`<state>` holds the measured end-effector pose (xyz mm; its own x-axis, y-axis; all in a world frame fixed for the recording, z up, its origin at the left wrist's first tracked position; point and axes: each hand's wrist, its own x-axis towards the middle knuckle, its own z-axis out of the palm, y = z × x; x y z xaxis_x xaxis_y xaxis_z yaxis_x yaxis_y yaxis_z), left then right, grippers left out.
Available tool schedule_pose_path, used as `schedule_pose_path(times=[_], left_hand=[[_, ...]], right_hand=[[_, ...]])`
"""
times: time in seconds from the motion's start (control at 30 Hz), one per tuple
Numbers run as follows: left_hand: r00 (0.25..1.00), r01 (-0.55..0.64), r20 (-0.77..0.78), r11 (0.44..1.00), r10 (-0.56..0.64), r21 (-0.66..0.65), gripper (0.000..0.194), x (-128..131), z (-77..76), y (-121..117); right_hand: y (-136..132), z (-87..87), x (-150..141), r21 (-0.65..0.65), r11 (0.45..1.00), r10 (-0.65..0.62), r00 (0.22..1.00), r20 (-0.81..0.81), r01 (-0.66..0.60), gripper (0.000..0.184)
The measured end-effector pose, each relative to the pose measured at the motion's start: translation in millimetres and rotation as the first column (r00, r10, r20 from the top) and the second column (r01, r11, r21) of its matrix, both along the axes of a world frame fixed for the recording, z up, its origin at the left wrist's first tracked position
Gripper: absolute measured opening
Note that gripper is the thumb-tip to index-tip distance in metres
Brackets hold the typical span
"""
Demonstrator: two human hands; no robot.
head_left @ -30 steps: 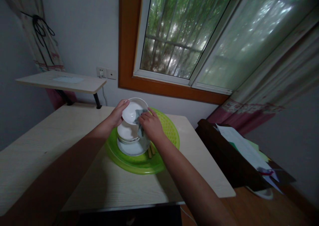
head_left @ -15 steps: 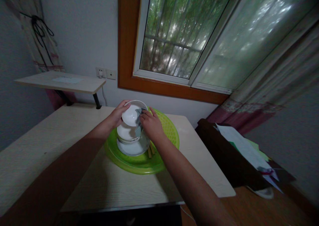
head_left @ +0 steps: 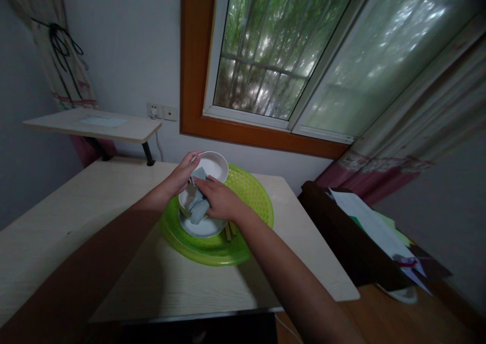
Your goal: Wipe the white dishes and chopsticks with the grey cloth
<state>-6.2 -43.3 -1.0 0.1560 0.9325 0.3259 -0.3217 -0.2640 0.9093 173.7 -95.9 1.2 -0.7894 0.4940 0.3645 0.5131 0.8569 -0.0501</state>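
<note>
Wiping the white bowl (head_left: 216,166) well calls for a firm hold at one side, so that the other hand can press the cloth flat against the wall and follow the curve round without the rim slipping. The tilt seems useful, since it turns the hollow up toward the wearer; the loose end of the cloth is best gathered in, or it may drag on the dishes beneath. The bowl is smooth, pale and glossy, its thin round rim plain to see on the far side, its near side covered. It is held in the air above the other dishes. The left hand (head_left: 185,172) grips its left edge, thumb over the rim; the right hand (head_left: 220,196) holds the grey-blue cloth (head_left: 199,211) at the near part of the bowl. Below sits another white bowl (head_left: 184,198), partly hidden, on a white plate (head_left: 207,228). Yellowish sticks (head_left: 228,232) lie beside the plate on a round green tray (head_left: 261,200), which rests on the pale wooden table (head_left: 212,293).
</note>
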Motion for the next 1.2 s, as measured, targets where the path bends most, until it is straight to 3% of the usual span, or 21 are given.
schedule_pose_path(times=[0.13, 0.33, 0.47, 0.6, 0.77, 0.93, 1.03, 1.2], left_hand=[[1.0, -0.014, -0.016, 1.0, 0.015, 0.026, 0.043, -1, -2.6, 4], [0.995, -0.098, 0.006, 0.995, 0.098, 0.011, 0.045, 0, -1.4, 7], [0.995, -0.103, -0.003, 0.995, 0.103, 0.0, 0.045, 2, -0.9, 6], [0.997, -0.078, -0.02, 0.997, 0.078, 0.011, 0.044, 1, -4.3, 8], [0.998, -0.054, -0.011, 0.999, 0.054, 0.001, 0.043, -1, -6.1, 9], [1.0, -0.015, 0.01, 1.0, 0.015, -0.021, 0.039, -1, -5.3, 9], [0.999, 0.031, 0.014, 0.997, -0.03, -0.075, 0.038, 1, -6.3, 8], [0.996, 0.087, 0.037, 0.99, -0.083, -0.112, 0.036, 6, -6.9, 5]], right_hand=[[0, 0.9, 0, -0.018, 1.0, -0.013, 1.0, 0.019, 0.013, 0.082], [2, 10.9, 5, 0.092, 0.972, -0.223, 0.971, 0.079, 0.216, 0.048], [2, 15.1, 7, 0.183, 0.921, -0.358, 0.932, 0.049, 0.344, 0.037], [0, 14.6, 5, 0.18, 0.924, -0.352, 0.934, 0.061, 0.336, 0.035], [1, 6.3, 3, 0.067, 0.988, -0.149, 0.983, 0.106, 0.142, 0.057], [4, -2.7, 0, 0.012, 0.999, -0.032, 0.997, 0.069, 0.031, 0.089], [5, -5.1, -3, 0.037, 0.999, -0.04, 0.996, 0.074, 0.037, 0.094], [5, -4.0, -3, 0.105, 0.982, -0.165, 0.983, 0.083, 0.156, 0.098]])
